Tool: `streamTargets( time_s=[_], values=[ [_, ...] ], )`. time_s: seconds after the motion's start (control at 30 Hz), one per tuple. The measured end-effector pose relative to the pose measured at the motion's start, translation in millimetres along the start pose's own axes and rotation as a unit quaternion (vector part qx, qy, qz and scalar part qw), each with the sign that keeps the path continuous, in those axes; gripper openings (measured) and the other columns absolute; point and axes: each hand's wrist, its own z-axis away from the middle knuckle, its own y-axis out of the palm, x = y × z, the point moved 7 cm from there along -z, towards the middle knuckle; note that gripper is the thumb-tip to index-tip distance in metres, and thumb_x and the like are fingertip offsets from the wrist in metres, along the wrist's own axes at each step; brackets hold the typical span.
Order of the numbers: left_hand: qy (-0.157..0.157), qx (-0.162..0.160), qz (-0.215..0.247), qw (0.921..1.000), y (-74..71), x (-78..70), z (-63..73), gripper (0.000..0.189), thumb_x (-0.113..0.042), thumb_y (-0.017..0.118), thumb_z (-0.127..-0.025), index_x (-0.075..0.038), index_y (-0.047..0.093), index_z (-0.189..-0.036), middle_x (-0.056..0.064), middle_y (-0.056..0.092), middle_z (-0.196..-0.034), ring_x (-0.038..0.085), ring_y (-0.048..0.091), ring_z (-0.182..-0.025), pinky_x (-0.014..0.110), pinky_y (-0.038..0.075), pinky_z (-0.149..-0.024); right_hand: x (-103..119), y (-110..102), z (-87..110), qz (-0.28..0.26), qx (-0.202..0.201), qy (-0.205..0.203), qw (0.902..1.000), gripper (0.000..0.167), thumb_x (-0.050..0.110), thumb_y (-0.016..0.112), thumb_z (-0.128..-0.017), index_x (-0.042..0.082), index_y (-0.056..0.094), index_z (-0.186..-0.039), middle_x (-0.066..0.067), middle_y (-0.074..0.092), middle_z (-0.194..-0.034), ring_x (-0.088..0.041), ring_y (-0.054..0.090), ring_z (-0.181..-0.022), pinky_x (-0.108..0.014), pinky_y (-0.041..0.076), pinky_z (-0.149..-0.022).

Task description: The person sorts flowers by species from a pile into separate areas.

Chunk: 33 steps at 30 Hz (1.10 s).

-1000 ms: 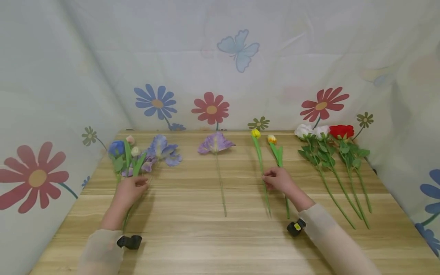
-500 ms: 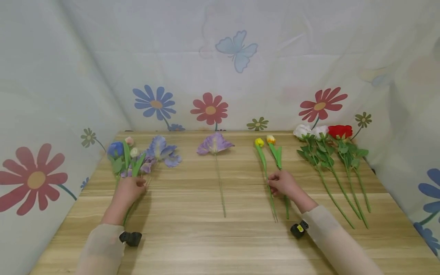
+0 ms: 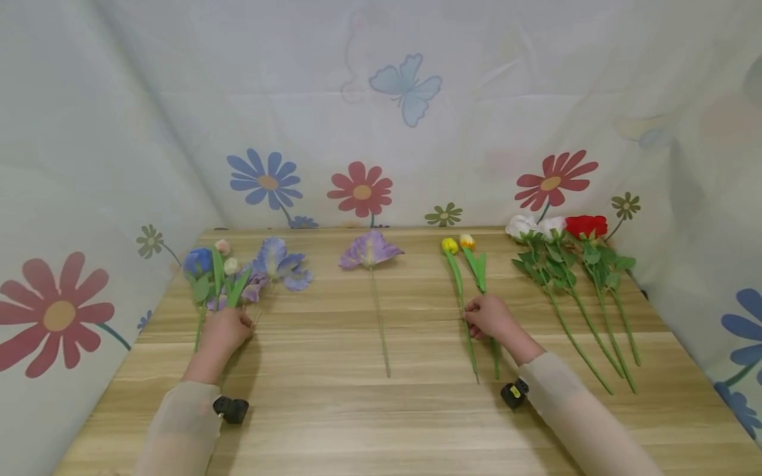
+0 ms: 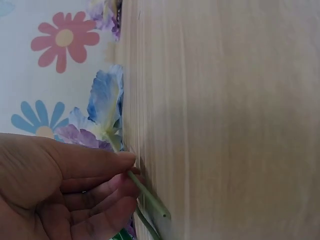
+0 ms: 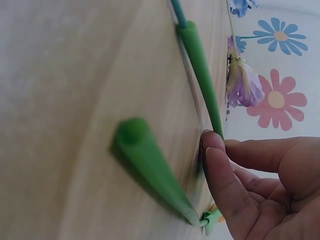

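Observation:
On the left of the table, my left hand [image 3: 227, 329] pinches a thin green stem [image 4: 150, 196] between thumb and fingers; in the left wrist view this stem runs up to a pale blue iris [image 4: 106, 97]. Around that hand lie a blue flower [image 3: 198, 262], small pink and white tulips, and purple petals. My right hand [image 3: 491, 317] pinches the green stem [image 5: 204, 75] of a yellow tulip [image 3: 449, 246], which lies on the table. Just right of it lies an orange-and-white tulip [image 3: 467, 242], its stem [image 5: 155, 172] partly hidden under the right hand.
A single purple flower [image 3: 370, 250] lies mid-table, its stem pointing toward me. At the right are white roses [image 3: 521, 227] and a red rose [image 3: 586, 226] with long stems. A flower-printed cloth [image 3: 476, 132] walls the back and sides of the wooden table [image 3: 333, 423].
The yellow tulip has shifted toward me and right, closer to the orange-and-white one, with my right hand moving along. My left hand has stayed nearly in place among the flowers.

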Motion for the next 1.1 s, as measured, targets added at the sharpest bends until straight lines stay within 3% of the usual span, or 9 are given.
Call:
streamTargets(
  time_s=[0.4, 0.5, 0.6, 0.7, 0.87, 1.1],
  values=[
    [0.022, -0.001, 0.039, 0.999, -1.5, -1.4, 1.9, 0.03, -0.006, 0.066, -0.085, 0.01, 0.073, -0.11, 0.031, 0.072, -0.114, 0.053, 0.064, -0.11, 0.061, 0.053, -0.095, -2, -4, -4.8, 0.027, -0.012, 0.007, 0.9995, 0.028, 0.006, 0.057, -0.102, -0.014, 0.063, -0.12, -0.017, 0.07, -0.083, -0.01, 0.063, -0.057, -0.024, 0.056, -0.053],
    [0.026, 0.001, 0.058, 0.998, -2.2, -4.1, 3.8, 0.03, -0.008, 0.068, -0.086, 0.01, 0.073, -0.11, 0.027, 0.075, -0.102, 0.043, 0.071, -0.092, 0.054, 0.057, -0.086, -2, -6, -5.2, 0.036, -0.016, 0.003, 0.9992, 0.027, 0.006, 0.057, -0.101, -0.014, 0.064, -0.118, -0.018, 0.07, -0.083, -0.01, 0.063, -0.056, -0.024, 0.056, -0.052],
    [0.026, 0.01, 0.079, 0.9965, -2.2, -7.5, 5.2, 0.031, -0.01, 0.068, -0.088, 0.01, 0.072, -0.111, 0.021, 0.076, -0.089, 0.024, 0.068, -0.072, 0.041, 0.056, -0.072, -1, -7, -5.0, 0.042, -0.018, -0.001, 0.9989, 0.026, 0.006, 0.057, -0.101, -0.014, 0.064, -0.117, -0.017, 0.07, -0.082, -0.011, 0.063, -0.056, -0.024, 0.056, -0.052],
    [0.021, 0.028, 0.111, 0.9932, -0.9, -11.6, 5.8, 0.032, -0.008, 0.065, -0.091, 0.013, 0.069, -0.116, 0.02, 0.076, -0.089, 0.012, 0.064, -0.066, 0.03, 0.052, -0.065, 0, -7, -4.5, 0.048, -0.018, -0.004, 0.9987, 0.026, 0.006, 0.057, -0.102, -0.014, 0.065, -0.117, -0.016, 0.069, -0.08, -0.011, 0.063, -0.057, -0.025, 0.056, -0.053],
    [0.008, 0.05, 0.158, 0.9862, 0.7, -17.7, 7.8, 0.035, -0.006, 0.062, -0.096, 0.017, 0.064, -0.122, 0.028, 0.075, -0.102, 0.014, 0.068, -0.068, 0.028, 0.056, -0.062, -1, -7, -5.3, 0.049, -0.019, -0.001, 0.9986, 0.026, 0.007, 0.058, -0.101, -0.013, 0.065, -0.117, -0.015, 0.069, -0.08, -0.01, 0.062, -0.056, -0.023, 0.055, -0.052],
    [0.013, 0.049, 0.176, 0.9831, -1.2, -27.9, 13.4, 0.033, -0.006, 0.062, -0.097, 0.018, 0.064, -0.12, 0.03, 0.074, -0.101, 0.016, 0.069, -0.07, 0.031, 0.059, -0.063, -3, -7, -8.3, 0.05, -0.017, 0.0, 0.9986, 0.03, 0.008, 0.056, -0.102, -0.014, 0.064, -0.121, -0.016, 0.07, -0.08, -0.01, 0.062, -0.056, -0.024, 0.056, -0.054]
  ],
)
